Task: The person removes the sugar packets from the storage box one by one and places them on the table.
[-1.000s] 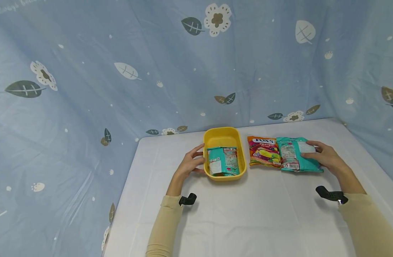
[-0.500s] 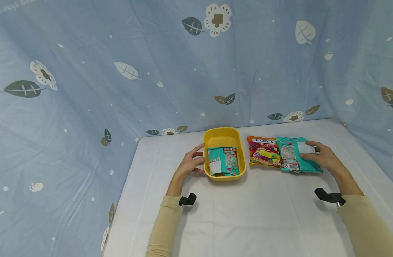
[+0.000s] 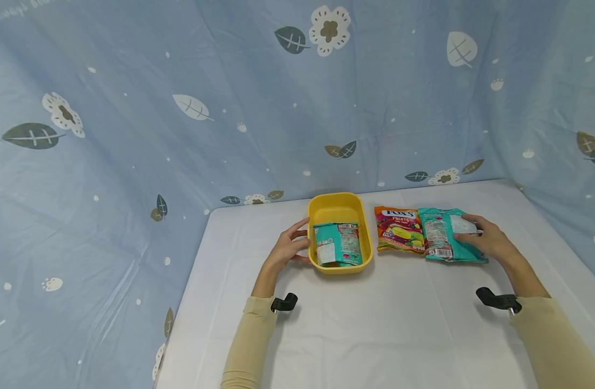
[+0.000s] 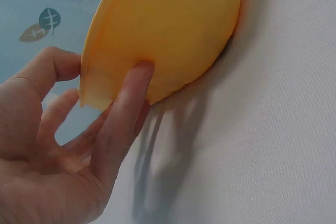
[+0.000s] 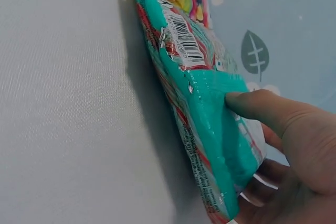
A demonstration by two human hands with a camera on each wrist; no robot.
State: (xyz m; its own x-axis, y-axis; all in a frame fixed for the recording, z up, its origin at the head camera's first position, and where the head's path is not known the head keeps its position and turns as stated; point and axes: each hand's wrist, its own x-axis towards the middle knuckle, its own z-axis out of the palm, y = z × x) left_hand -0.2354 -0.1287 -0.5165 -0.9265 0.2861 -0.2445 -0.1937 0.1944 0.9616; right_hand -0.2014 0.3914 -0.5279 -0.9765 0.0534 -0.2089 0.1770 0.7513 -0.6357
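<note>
My left hand point(image 3: 284, 249) rests its spread fingertips along the outer left wall of a yellow plastic bin point(image 3: 333, 201); in the left wrist view one fingertip presses the wall and another is at the rim. Inside the bin lies a teal candy bag point(image 3: 333, 240), back label up, with more wrapping peeking out beneath it. My right hand point(image 3: 489, 237) holds a second teal candy bag point(image 3: 438, 237) by its right part. In the right wrist view the thumb point(image 5: 252, 103) presses the top face while the other fingers curl behind the bag's far edge.
An orange Fox's Fruits candy bag point(image 3: 399, 229) lies between the bin and the teal bag, touching the latter. All stand on a white cloth-covered table point(image 3: 375, 324). A blue patterned curtain point(image 3: 258, 108) hangs behind and at the sides.
My right hand and wrist have shifted very slightly left over the teal bag. The left hand, the bin and the orange bag look unmoved.
</note>
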